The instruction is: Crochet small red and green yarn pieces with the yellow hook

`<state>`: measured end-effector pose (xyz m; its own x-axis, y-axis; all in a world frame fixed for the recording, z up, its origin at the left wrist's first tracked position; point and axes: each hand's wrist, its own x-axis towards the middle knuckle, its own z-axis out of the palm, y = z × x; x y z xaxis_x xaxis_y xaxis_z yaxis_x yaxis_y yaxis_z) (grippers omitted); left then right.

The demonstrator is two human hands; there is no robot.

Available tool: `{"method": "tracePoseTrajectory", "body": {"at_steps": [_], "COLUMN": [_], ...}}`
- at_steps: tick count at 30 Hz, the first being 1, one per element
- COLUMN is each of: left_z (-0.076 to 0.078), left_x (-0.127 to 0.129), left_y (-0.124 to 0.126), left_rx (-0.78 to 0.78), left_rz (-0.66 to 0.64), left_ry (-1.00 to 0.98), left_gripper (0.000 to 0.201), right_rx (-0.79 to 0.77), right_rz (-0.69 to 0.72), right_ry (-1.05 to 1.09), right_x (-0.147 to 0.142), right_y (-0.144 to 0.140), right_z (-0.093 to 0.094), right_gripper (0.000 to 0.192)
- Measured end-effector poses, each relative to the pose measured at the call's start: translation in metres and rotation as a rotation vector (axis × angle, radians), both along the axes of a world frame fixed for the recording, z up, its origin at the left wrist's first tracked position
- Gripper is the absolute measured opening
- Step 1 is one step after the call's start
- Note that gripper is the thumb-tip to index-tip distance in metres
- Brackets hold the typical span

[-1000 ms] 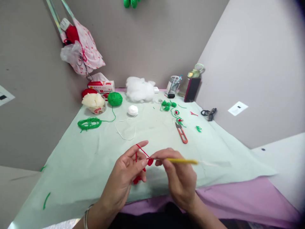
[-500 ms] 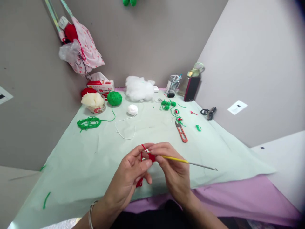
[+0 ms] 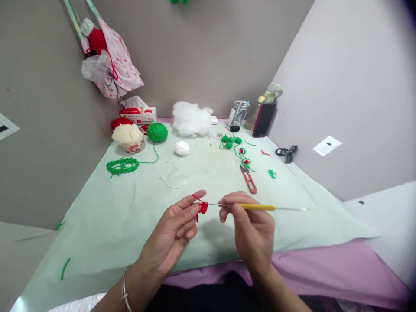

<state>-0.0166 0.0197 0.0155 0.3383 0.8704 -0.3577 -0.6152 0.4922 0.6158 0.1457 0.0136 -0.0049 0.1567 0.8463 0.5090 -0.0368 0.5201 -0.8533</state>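
Between the thumb and fingers of my left hand (image 3: pixel 173 229) is a small red crocheted piece (image 3: pixel 203 208). Its red yarn runs up over the raised index finger, and a bit hangs below the thumb. My right hand (image 3: pixel 251 225) is closed around the yellow handle of a crochet hook (image 3: pixel 258 207). The hook's thin metal tip points left and meets the top of the red piece; a second metal end sticks out to the right. Whether the tip sits inside a loop is too small to tell.
Thread snips (image 3: pixel 248 178) lie beyond my right hand, near small green and red crocheted bits (image 3: pixel 246 162). Behind are a white yarn ball (image 3: pixel 181 148), a green yarn ball (image 3: pixel 157 132), white stuffing (image 3: pixel 191 119), a glass jar (image 3: pixel 238 115) and a phone (image 3: pixel 264 120).
My right hand has moved right, away from the left, and the hook now points its tip at the red piece. My left index finger has straightened with yarn over it.
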Motion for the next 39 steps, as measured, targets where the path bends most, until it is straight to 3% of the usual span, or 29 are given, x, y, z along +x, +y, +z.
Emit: {"method": "tracePoseTrajectory", "body": {"at_steps": [3,9,13,16,18,20,23,25,31,34,37,39], "left_z": [0.0,0.0,-0.001,-0.002,-0.002,-0.002,0.0,0.001,0.01,0.022,0.037,0.048], "left_x": [0.001,0.006,0.009,0.008,0.006,0.004,0.005,0.008,0.001,-0.01,-0.02,-0.029], "left_y": [-0.001,-0.005,-0.004,-0.002,0.0,0.002,0.001,-0.001,-0.001,0.0,0.0,0.0], "left_rx": [0.069,0.204,0.17,0.081,0.014,-0.008,0.065,0.146,0.151,0.098,0.036,0.002], "left_rz": [0.006,0.008,0.08,0.042,0.004,0.011,0.052,0.068,0.087,0.147,0.234,0.295], "left_ry": [0.026,0.154,0.184,0.083,0.016,-0.004,0.049,0.103,0.065,-0.001,-0.057,-0.079], "left_gripper": [0.036,0.034,0.043,0.046,0.042,0.039,0.029,0.021,0.019,0.02,0.018,0.014], "right_rx": [-0.095,-0.107,0.075,0.258,0.207,0.033,-0.194,-0.223,-0.141,-0.228,-0.204,-0.092], "right_rz": [0.124,0.104,-0.018,-0.105,-0.111,-0.059,0.082,0.127,0.213,0.385,0.534,0.482], "right_ry": [0.154,0.018,-0.257,-0.482,-0.403,-0.135,0.199,0.205,-0.097,-0.198,-0.539,-0.871], "right_x": [-0.001,-0.007,-0.007,-0.005,-0.003,-0.002,-0.003,-0.006,-0.011,-0.011,-0.016,-0.019], "right_y": [0.004,0.004,-0.002,-0.005,-0.004,-0.001,0.005,0.007,0.013,0.019,0.023,0.025], "right_z": [0.003,0.005,0.0,-0.005,-0.005,-0.002,0.002,0.005,0.021,0.024,0.015,0.004], "right_gripper": [0.015,0.015,0.022,0.033,0.03,0.021,0.017,0.015,0.013,0.042,0.053,0.047]}}
